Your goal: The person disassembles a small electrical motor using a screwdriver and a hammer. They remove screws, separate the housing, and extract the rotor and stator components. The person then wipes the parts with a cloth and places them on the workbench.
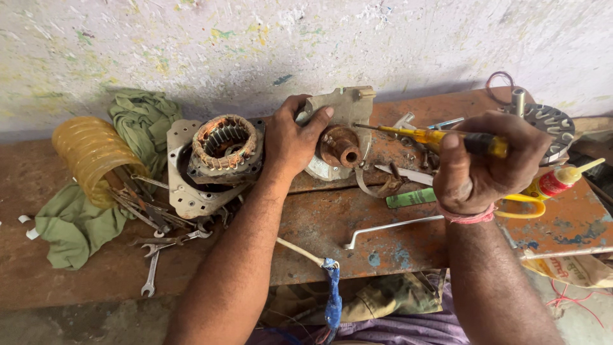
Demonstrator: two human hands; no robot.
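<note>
Two bare hands work over a rusty metal desk (357, 217) set against a paint-flecked wall, seen from the head camera. The left hand (290, 140) lies on top of a pale metal motor end plate (341, 115), its fingers (317, 118) clenched over the plate's left edge, thumb pressed on the face. The plate stands tilted on the desk near the wall, with a rusty round hub (340, 147) jutting from its middle. The right hand (482, 163) is closed tight around a yellow-handled screwdriver (440, 137); the shaft runs leftward and its tip (359, 126) meets the plate just right of the hub.

Just left of the left hand sits a motor stator (223, 147) with copper windings, resting in a pale housing plate (185, 185). Further left are a coil of yellow ribbed hose (86, 150), a green cloth (76, 223) and a scatter of wrenches (153, 246). Between the forearms lies a bent metal rod (389, 227). Near the right hand are a green strip (410, 198), yellow-handled scissors (520, 207), a red glue bottle with a yellow nozzle (559, 181) and a grey round slotted part (549, 121).
</note>
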